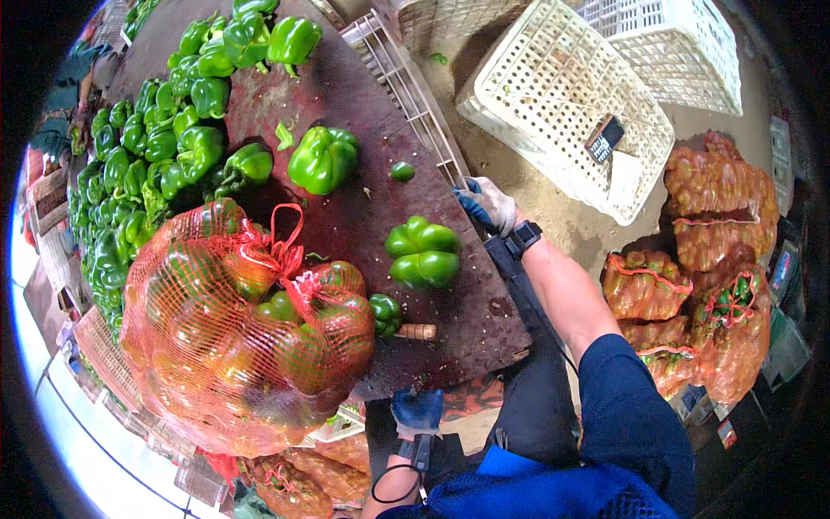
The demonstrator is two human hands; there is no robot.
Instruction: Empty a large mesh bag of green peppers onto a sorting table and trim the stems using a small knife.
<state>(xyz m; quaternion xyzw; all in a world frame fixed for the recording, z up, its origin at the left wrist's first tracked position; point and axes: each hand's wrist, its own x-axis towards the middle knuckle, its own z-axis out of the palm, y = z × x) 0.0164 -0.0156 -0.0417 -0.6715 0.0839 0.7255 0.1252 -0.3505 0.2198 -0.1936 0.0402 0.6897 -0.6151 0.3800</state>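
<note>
My right hand (491,206), in a blue and white glove, has its fingers curled over the right edge of the dark tabletop (432,333). My left hand (418,412), in a blue glove, is low at the near edge; its fingers do not show clearly. A large red mesh bag (242,346) full of green peppers, its top tied, sits on the table's left part. Loose are a big green pepper (323,161), another green pepper (423,252) and a small one (386,315), beside a short wooden handle (417,331).
A heap of green peppers (130,173) covers the table's far left. White plastic crates (553,112) stand on the floor at the far right, with a metal frame (402,82) along the table. Filled mesh bags (722,203) lie at right; others (303,480) lie below the table.
</note>
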